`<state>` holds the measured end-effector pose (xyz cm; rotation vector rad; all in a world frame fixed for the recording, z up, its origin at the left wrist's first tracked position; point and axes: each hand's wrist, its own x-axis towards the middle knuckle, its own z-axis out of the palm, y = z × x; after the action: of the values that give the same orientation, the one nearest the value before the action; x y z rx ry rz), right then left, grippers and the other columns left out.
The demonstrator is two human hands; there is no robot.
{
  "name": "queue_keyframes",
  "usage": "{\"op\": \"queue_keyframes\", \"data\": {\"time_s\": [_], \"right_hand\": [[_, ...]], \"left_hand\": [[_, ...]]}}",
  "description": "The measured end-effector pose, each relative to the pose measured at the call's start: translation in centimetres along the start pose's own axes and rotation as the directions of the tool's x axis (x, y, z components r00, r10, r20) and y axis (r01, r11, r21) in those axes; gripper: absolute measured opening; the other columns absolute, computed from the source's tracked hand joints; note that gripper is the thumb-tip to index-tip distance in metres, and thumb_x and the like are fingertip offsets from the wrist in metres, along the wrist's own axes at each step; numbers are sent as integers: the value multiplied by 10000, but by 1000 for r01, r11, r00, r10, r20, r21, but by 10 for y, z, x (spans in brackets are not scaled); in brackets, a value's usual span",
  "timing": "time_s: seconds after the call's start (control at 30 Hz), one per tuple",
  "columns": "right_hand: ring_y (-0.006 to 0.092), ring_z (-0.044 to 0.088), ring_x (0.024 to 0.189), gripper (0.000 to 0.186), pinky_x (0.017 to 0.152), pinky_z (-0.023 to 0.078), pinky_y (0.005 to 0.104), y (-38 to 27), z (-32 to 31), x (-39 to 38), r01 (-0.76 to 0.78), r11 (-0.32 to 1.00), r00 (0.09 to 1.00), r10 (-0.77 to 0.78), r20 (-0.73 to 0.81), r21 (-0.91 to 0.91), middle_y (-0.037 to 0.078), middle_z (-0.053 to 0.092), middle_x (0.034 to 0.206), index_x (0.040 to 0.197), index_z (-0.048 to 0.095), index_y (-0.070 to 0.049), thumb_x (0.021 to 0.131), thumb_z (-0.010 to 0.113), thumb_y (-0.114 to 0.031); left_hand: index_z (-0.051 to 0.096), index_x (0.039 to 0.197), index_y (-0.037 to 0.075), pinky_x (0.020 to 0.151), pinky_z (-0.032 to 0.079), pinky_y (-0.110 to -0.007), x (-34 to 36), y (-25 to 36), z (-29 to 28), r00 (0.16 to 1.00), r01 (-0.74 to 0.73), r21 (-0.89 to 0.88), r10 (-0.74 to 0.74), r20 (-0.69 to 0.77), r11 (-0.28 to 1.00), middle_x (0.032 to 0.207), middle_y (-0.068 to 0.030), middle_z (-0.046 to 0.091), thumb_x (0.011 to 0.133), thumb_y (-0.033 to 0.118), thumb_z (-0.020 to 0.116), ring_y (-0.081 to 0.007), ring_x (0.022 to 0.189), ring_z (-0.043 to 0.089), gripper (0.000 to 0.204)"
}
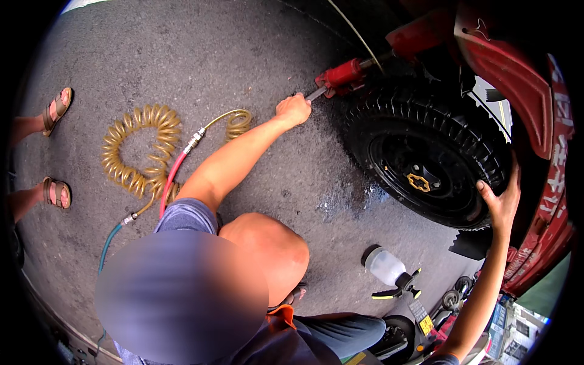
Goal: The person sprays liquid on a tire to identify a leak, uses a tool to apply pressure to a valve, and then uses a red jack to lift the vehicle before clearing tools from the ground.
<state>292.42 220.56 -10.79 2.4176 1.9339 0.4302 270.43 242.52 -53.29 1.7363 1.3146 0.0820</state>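
My right hand (504, 204) reaches up from the lower right, thumb and fingers spread against the edge of a black wheel (420, 155) with a chunky tyre. The wheel leans beside a red vehicle and has a yellow ring at its hub. My left hand is not in view. Left of me, a co-worker with a bare bent knee stretches out an arm. The co-worker's hand (294, 111) is closed on the metal handle (316, 93) of a red jack (342, 74).
A coiled tan air hose (109, 149) with red and blue-green hoses lies on the asphalt at left. A spray bottle (384, 266) lies near the wheel. Another person's sandalled feet (58, 194) stand far left. The red bodywork (508, 73) overhangs the wheel; a parked scooter (404, 331) is behind the bottle.
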Motion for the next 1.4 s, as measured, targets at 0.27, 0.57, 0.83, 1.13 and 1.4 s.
{"op": "queue_keyframes", "data": {"time_s": [0.27,0.57,0.83,1.13,1.4], "right_hand": [[391,501,1252,1056,1040,393,459,0,1,-1,5,1000,1000,-5,-19,5,241,511,1344,1409,422,-16,628,766,-639],[398,498,1250,1069,1041,391,464,-2,-1,-3,-4,1000,1000,4,-22,-9,245,511,1341,1411,423,-22,613,776,-639],[387,504,1247,1064,1038,396,461,-2,1,-1,15,1000,999,-14,-35,17,235,512,1342,1418,421,-31,622,772,-643],[391,512,1228,1057,1030,400,459,-3,9,-8,33,999,999,-34,-26,-31,229,520,1325,1415,414,-19,630,780,-625],[397,510,1202,754,1017,411,467,-4,25,-26,280,933,928,-323,-183,-225,201,533,1325,1351,479,-1,774,757,-400]], "left_hand": [[696,1027,13,884,494,-493,6,-1,-5,1000,18,3,-18,7,1000,1021,-202,692,979,462,419,-385,1024,644,530],[664,1071,-20,902,472,-517,15,-5,-10,995,16,-13,-14,99,1000,1084,-262,656,977,570,370,-428,1076,607,666],[645,988,-35,704,500,-501,38,-24,6,992,-67,-60,72,99,996,885,-239,674,976,574,385,-390,834,666,663],[449,823,115,371,178,-263,21,-13,-1,775,497,-625,17,632,601,572,51,328,985,597,335,-70,400,247,522],[468,761,133,378,252,-285,18,-19,6,837,424,-657,7,547,623,603,21,437,971,509,473,-85,420,316,431]]}}
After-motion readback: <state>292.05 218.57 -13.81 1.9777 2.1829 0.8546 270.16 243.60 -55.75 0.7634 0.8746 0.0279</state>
